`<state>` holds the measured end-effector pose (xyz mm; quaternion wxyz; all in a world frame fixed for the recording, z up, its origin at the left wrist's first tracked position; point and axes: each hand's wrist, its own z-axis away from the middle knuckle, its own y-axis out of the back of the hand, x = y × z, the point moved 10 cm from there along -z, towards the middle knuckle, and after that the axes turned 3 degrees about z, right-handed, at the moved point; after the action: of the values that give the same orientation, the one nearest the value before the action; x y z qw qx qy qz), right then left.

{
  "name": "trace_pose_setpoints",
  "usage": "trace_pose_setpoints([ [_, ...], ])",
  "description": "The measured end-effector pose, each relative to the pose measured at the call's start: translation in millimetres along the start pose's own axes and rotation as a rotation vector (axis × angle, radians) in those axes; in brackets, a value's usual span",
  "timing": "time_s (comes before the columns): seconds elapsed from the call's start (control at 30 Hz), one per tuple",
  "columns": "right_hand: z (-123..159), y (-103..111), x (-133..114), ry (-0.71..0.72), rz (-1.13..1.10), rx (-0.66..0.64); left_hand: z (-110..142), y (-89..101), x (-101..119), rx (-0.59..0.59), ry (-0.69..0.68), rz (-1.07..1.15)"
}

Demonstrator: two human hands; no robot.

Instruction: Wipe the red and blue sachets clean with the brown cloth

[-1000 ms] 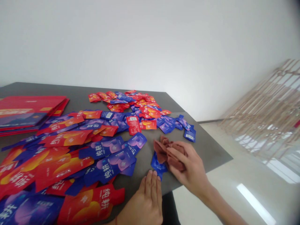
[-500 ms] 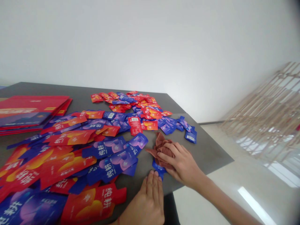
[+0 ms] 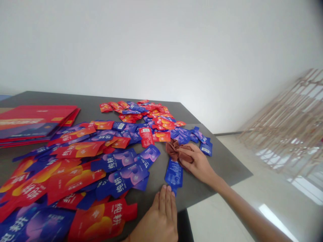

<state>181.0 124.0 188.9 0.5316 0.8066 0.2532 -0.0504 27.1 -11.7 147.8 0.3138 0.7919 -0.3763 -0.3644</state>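
Left hand [image 3: 161,218] sits flat at the near table edge, left fingers [image 3: 165,198] pressed together and pointing away from the body, nothing pinched. Its fingertips end just at the spout of a lone blue sachet [image 3: 173,174], which lies on bare table, long axis toward that hand, printed back up. Touching or a hair apart, can't tell from this angle. Position reads as a brace or stop rather than a grip: flat palm-down pose, no thumb visible, no lift on the sachet. Right hand [image 3: 198,164] comes in from the lower right, right fingers [image 3: 186,152] close together and lying over a bunched brown cloth [image 3: 175,150], which sits just above the sachet's far end, beside the sachet cluster. Hand looks to be bearing down on the cloth, which would explain the folds gathered under it. Pinch or plain press: can't tell, thumb and fingertips are hidden. Hands stay well clear of the main spread of red and blue sachets [image 3: 75,168], heaped to the left and far side on the grey tabletop [image 3: 222,168], so the working patch is the open part near the right corner. Red cartons [image 3: 35,122] lie stacked flat at far left. Past the edge: glossy tile floor [image 3: 217,215], white wall [image 3: 126,50], blurred slatted screen [image 3: 285,121].
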Motion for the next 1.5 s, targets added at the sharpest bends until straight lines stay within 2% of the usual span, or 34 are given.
trace_pose_setpoints([
  [0.1,6,22,-1,-0.047,-0.102,0.167,1,-0.7,0,-0.006,-0.003,0.002],
  [0.17,14,33,-15,0.0,-0.111,0.207,1,-0.7,1,-0.004,-0.004,0.005],
  [0.23,24,35,-37,0.095,-0.092,0.166,1,-0.1,1,0.003,0.001,0.008],
  [0.37,50,15,-82,0.303,0.01,-0.03,0,2.1,1,0.003,0.005,0.028],
  [0.47,63,-3,-92,0.355,0.139,-0.12,-2,3.9,1,-0.003,-0.008,0.044],
  [0.63,55,-9,-77,0.291,0.127,-0.161,-1,3.1,1,0.013,0.007,0.021],
  [1.13,23,1,-26,0.19,0.141,-0.052,2,-1.5,2,-0.017,0.0,-0.005],
  [1.33,11,4,2,-0.034,0.148,0.03,3,-1.9,3,-0.013,-0.016,-0.007],
  [1.5,15,35,38,-0.231,-0.07,0.241,2,-2.0,2,-0.024,-0.023,-0.006],
])
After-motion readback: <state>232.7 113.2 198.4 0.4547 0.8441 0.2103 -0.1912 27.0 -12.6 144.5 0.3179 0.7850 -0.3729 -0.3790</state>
